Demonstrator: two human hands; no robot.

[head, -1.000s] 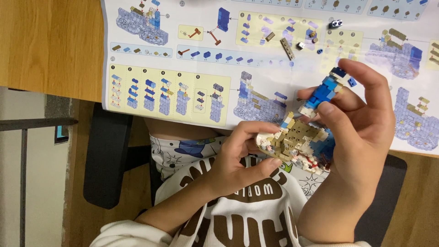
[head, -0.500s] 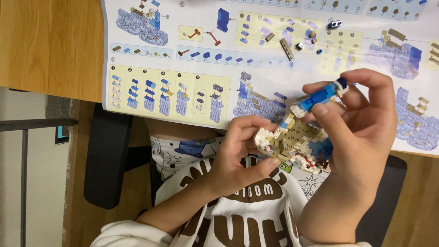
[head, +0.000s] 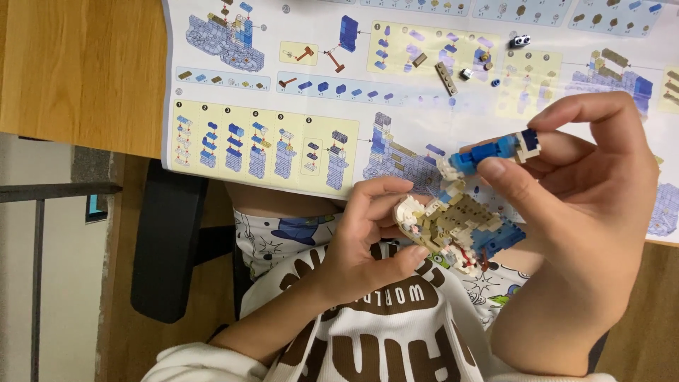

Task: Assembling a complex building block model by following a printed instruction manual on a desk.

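Two brick pieces in hand: tan-and-cream brick model [head: 453, 230] with a blue corner, held mid-air above the lap, just off the near edge of the bench [head: 78, 64]; small blue-and-white sub-assembly [head: 491, 150] held just above it, touching or nearly touching its top, contact point hard to make out. Left hand [head: 368, 237] closed on the model's left end, thumb under, fingers [head: 375, 191] curled over the top. Right hand [head: 587, 205] supporting the model's right side from below, with thumb and index pinched shut on the sub-assembly. Judged partway: model base looks assembled as one chunk, sub-assembly appears not yet seated; printed steps show a much larger build, so plenty left. Instruction sheet [head: 297, 78] spread flat on the bench beyond the hands, covered in step diagrams of blue, grey and tan bricks. Loose parts lying on the sheet near its top: long grey brick [head: 445, 78], small dark pieces [head: 520, 41] beside it, well apart from the hands. Black chair [head: 166, 240] left of the lap, dark metal rail [head: 42, 192] farther left. White printed shirt [head: 396, 332] below the hands.
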